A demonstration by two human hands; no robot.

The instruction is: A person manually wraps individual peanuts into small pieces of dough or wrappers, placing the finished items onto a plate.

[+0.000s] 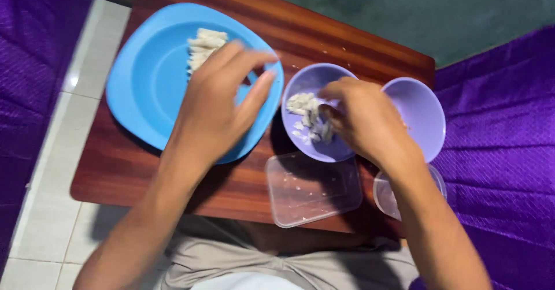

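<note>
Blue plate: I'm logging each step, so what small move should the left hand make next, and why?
Probably lower the left hand onto the white pieces on the blue plate: its fingers hover open just beside them, holding nothing, while the right hand is in the bowl.

round blue plastic plate (144, 76): under left hand (217, 108), pale cut sticks (202, 47) piled just beyond its fingertips | small lilac plastic bowl (306, 85): under right hand (364, 119), white chopped pieces (303, 114) at its fingertips

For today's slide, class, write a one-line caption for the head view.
Left hand reaches over a blue plate of pale strips while right hand dips into a purple bowl of white pieces.
</note>
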